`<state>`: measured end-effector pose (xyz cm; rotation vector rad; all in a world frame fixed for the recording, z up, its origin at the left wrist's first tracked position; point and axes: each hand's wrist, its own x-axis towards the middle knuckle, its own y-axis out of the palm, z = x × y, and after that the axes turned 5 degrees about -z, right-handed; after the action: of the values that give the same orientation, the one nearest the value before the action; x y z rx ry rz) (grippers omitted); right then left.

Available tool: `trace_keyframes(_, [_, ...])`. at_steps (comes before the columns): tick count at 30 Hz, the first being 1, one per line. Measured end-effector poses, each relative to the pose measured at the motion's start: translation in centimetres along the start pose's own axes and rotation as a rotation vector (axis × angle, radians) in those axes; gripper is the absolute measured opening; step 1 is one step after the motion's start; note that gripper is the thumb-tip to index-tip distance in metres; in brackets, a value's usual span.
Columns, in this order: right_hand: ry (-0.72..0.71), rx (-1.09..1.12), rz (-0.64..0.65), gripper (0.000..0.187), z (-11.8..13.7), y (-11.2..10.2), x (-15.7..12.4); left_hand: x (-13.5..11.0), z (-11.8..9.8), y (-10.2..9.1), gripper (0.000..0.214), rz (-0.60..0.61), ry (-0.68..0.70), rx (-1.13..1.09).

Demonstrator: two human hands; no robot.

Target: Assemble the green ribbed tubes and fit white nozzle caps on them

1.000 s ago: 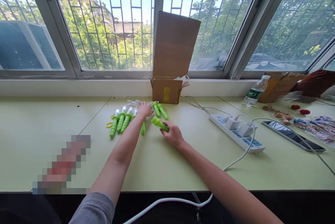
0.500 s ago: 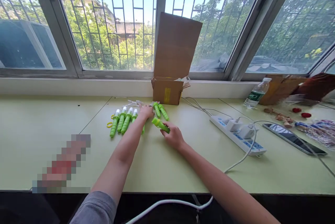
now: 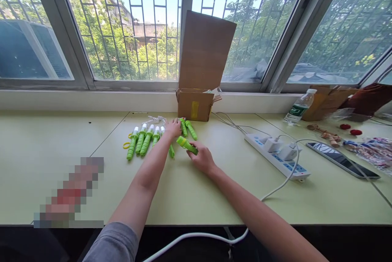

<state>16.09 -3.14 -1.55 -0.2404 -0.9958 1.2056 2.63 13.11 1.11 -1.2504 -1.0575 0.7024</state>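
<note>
My right hand [image 3: 202,157] is closed around a green ribbed tube [image 3: 185,145], its wider yellow-green end pointing left. Farther forward, my left hand [image 3: 173,127] reaches over the table with fingers stretched and a little apart; the fingertips are partly hidden. Right beside those fingers lie two green ribbed tubes, the nearer being this green tube [image 3: 183,128] and the other this outer tube [image 3: 191,130]. Left of my left forearm is a row of several green tubes with white tops [image 3: 148,139], partly covered by the arm. Clear plastic pieces [image 3: 157,119] lie behind the row.
An open cardboard box [image 3: 194,106] stands against the window sill. Yellow rings [image 3: 126,145] lie at the row's left. Toward the right are a white power strip [image 3: 275,158] with cables, a phone [image 3: 341,160], a water bottle [image 3: 300,107] and beaded items [image 3: 370,152].
My left hand has shifted slightly right, toward the two tubes by the box. My right hand keeps the green tube in nearly the same place. The view has tilted slightly.
</note>
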Motion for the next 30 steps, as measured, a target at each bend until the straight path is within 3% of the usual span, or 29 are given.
trace_keyframes(17, [0.006, 0.015, -0.005, 0.031, -0.2, 0.0, 0.1, -0.5, 0.0, -0.3, 0.048, -0.019, -0.028, 0.011])
trace_keyframes(22, [0.000, 0.015, 0.000, 0.031, -0.3, 0.1, 0.1, -0.6, -0.1, -0.4, 0.038, -0.034, -0.016, 0.029])
trace_keyframes(30, [0.001, 0.032, -0.015, 0.031, 0.0, 0.1, 0.0, -0.8, -0.7, -1.7, 0.034, -0.092, 0.034, 0.039])
